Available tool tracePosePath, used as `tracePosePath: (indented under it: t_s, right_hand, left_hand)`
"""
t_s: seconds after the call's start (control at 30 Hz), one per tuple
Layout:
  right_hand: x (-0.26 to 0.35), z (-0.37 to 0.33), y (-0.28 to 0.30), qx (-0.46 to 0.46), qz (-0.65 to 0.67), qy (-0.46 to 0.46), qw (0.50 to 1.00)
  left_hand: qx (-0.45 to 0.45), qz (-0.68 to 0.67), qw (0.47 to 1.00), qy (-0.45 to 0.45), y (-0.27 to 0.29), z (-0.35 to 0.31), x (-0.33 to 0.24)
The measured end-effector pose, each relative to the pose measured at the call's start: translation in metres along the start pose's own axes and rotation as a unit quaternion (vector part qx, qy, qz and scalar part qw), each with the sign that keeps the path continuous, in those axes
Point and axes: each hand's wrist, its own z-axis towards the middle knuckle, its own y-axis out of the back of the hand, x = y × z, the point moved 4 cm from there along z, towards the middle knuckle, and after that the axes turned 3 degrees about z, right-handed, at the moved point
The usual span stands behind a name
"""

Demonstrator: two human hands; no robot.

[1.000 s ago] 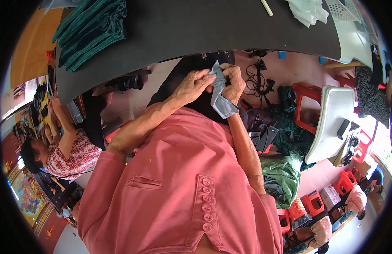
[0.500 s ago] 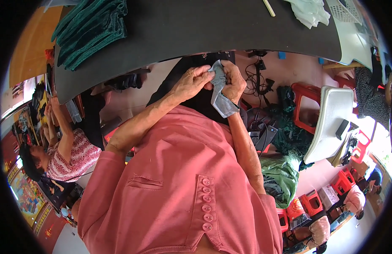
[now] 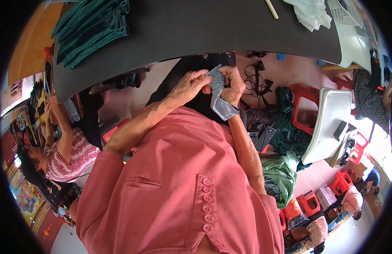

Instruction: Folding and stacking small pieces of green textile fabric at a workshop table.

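Above my lap, just off the near edge of the dark table (image 3: 196,36), both hands are closed on a small grey-blue piece of cloth (image 3: 221,106). My left hand (image 3: 189,88) pinches its upper edge between thumb and fingers. Curled around its right side is my right hand (image 3: 233,86), with bunched folds showing between the two hands. The cloth's lower end hangs loose over my right wrist. Some fingertips are hidden behind the cloth.
Folded dark green velvety fabric (image 3: 92,34) is stacked at the table's left. A pale stick (image 3: 272,9) and white plastic bag (image 3: 310,15) lie right. Beside me are a red stool (image 3: 304,108), a white board-like panel (image 3: 325,127) and a green bag (image 3: 280,175). A co-worker (image 3: 73,156) sits left.
My hands have dropped slightly, still holding the cloth. Its top edge has shifted, and a narrow tip now sticks up between my fingers.
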Motion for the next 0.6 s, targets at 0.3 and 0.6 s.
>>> tracePosePath:
  t_s: [0.3,0.6]
  right_hand:
    - [0.005,0.009,0.000,0.033,0.063,0.012,0.997]
    - [-0.009,0.015,-0.001,-0.028,0.052,0.010,0.998]
  left_hand:
    - [0.048,-0.015,0.998,0.038,0.002,-0.001,0.002]
    - [0.041,0.009,0.999,0.014,-0.001,-0.001,-0.008]
